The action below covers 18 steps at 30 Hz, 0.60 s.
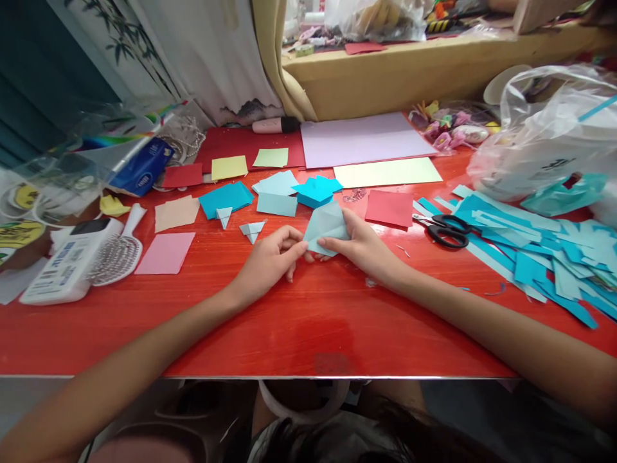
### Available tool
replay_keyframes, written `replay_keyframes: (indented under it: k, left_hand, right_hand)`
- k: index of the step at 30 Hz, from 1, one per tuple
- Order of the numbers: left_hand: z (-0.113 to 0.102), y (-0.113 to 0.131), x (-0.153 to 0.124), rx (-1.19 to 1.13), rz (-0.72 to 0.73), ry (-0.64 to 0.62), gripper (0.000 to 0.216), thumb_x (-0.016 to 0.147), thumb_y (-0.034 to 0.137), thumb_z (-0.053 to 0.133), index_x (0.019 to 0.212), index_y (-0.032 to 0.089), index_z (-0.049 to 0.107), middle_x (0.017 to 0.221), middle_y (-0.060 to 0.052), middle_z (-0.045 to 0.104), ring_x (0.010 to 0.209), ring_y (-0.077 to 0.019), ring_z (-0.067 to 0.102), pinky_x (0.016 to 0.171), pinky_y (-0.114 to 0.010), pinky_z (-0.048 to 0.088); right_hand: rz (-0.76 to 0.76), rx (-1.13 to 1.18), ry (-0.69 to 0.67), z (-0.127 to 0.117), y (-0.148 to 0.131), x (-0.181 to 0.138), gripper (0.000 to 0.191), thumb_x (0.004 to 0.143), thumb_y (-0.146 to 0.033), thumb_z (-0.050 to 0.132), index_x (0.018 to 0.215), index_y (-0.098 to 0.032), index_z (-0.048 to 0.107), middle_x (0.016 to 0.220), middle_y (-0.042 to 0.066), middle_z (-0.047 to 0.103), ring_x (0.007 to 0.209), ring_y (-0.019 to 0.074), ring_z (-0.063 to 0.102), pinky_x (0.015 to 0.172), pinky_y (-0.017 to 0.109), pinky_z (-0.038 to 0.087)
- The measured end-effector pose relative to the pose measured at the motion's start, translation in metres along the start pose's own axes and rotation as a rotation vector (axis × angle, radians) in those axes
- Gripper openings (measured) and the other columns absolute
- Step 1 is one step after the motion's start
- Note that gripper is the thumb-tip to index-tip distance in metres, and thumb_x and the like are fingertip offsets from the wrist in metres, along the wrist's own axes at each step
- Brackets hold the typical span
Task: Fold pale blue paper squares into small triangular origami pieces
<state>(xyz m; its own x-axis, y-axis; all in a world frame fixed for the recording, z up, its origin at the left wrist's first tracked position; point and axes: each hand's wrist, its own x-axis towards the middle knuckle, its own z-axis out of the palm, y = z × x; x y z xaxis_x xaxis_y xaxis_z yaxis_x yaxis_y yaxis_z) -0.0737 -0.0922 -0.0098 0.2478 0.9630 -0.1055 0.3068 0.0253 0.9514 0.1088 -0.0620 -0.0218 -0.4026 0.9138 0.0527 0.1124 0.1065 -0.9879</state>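
Observation:
Both my hands meet at the middle of a red table (299, 321). A light blue folded paper (326, 225) is pinched between them. My left hand (270, 260) grips its lower left corner with thumb and fingers closed. My right hand (361, 247) holds its lower right edge, fingers curled around it. Two small folded light blue triangles (252, 229) lie just left of the paper. A stack of bright blue folded squares (315, 190) sits behind it.
Black scissors (446, 230) lie to the right, beside a heap of blue paper strips (540, 257). Coloured paper squares, a lilac sheet (364, 138) and a red square (390, 208) cover the back. A hairbrush (116, 254), white device (67, 263) and plastic bags (549, 135) flank the sides.

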Motion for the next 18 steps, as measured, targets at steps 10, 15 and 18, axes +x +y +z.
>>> replay_keyframes:
  k: [10,15,18]
  left_hand:
    - [-0.0029,-0.003,0.002,0.037,0.015,-0.081,0.019,0.083,0.036,0.055,0.084,0.018,0.05,0.067,0.003,0.054,0.046,-0.0052,0.043,0.043,-0.019,0.037]
    - [-0.0032,0.0006,0.0013,0.008,-0.026,-0.079,0.021,0.082,0.038,0.057,0.08,0.018,0.049,0.059,0.005,0.052,0.045,-0.0061,0.043,0.044,-0.019,0.038]
    - [-0.003,0.0032,0.0002,0.009,-0.043,-0.046,0.024,0.085,0.039,0.053,0.075,0.019,0.048,0.047,0.007,0.045,0.042,-0.0062,0.042,0.047,-0.019,0.037]
  right_hand:
    - [-0.024,-0.071,-0.132,-0.0012,0.0009,0.0007,0.027,0.08,-0.03,0.06,0.102,-0.02,0.048,0.092,0.002,0.057,0.077,0.0148,0.055,0.066,0.028,0.047]
    - [-0.029,-0.141,-0.1,-0.0024,0.0031,0.0015,0.025,0.082,-0.032,0.057,0.102,-0.02,0.049,0.089,0.002,0.054,0.077,0.0148,0.051,0.065,0.027,0.044]
    - [-0.023,-0.13,-0.159,-0.0034,0.0032,0.0024,0.025,0.082,-0.032,0.057,0.102,-0.019,0.051,0.09,0.003,0.056,0.077,0.0153,0.052,0.065,0.028,0.044]
